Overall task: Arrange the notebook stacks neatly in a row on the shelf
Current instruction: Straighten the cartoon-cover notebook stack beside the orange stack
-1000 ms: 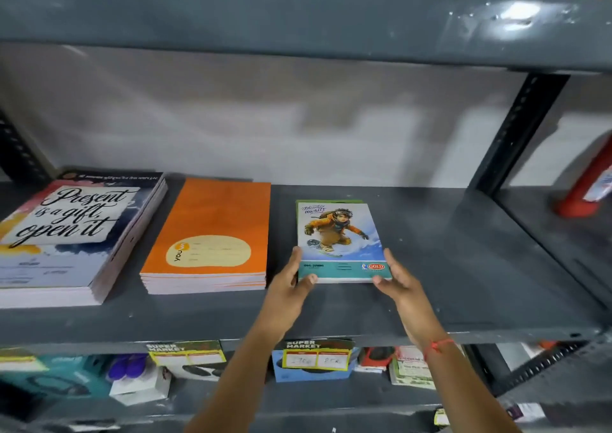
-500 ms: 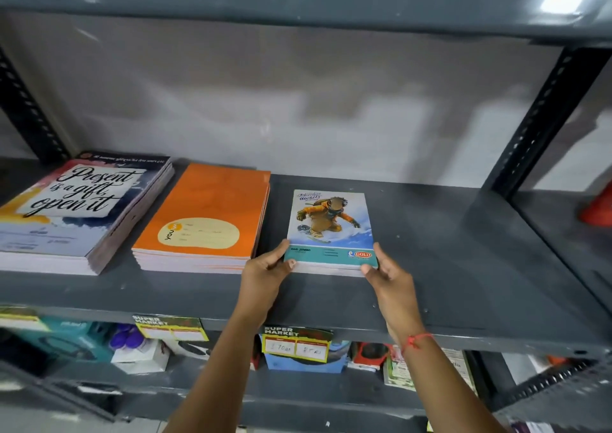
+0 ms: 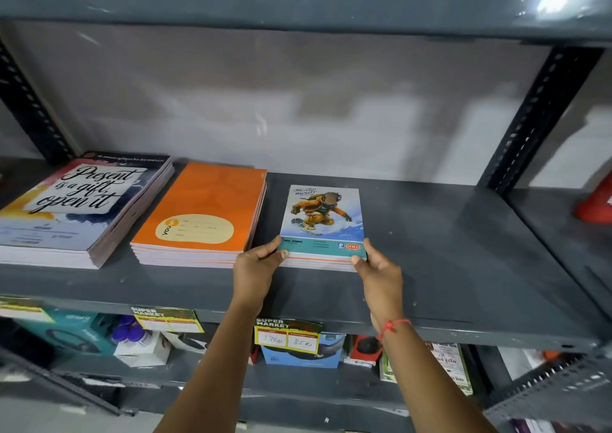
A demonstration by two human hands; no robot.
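Left hand (image 3: 255,267) gripped the near left corner of the snowboarder notebook stack (image 3: 323,214): thumb on the teal band of the top cover, fingers curled against the stack's left edge. Right hand (image 3: 381,272) gripped the near right corner the same way, thumb tip pressed on the cover edge, fingers out of sight behind the right side. Both grips were closed on the stack; I saw no gap between skin and paper at either corner. A red thread (image 3: 394,326) circled the right wrist.

The stack lay flat on the grey metal shelf (image 3: 447,250), cover up, near edge set back from the shelf's front lip. It was the smallest of the three stacks and the rightmost. Its left edge sat just beside the orange notebook stack (image 3: 205,210), a narrow strip of shelf showing between them. I could not tell whether the left fingers touched the orange stack.

Further left, near the orange stack but not touching, lay the thicker lettered notebook stack (image 3: 79,207), its cover reading "Present is a gift, open it". All three near edges ran roughly along one line. To the right of the held stack I noted bare shelf up to the perforated upright (image 3: 536,118).

Below the shelf, yellow price tags (image 3: 288,336) hung from the front edge over boxed goods (image 3: 301,356) on the lower level.
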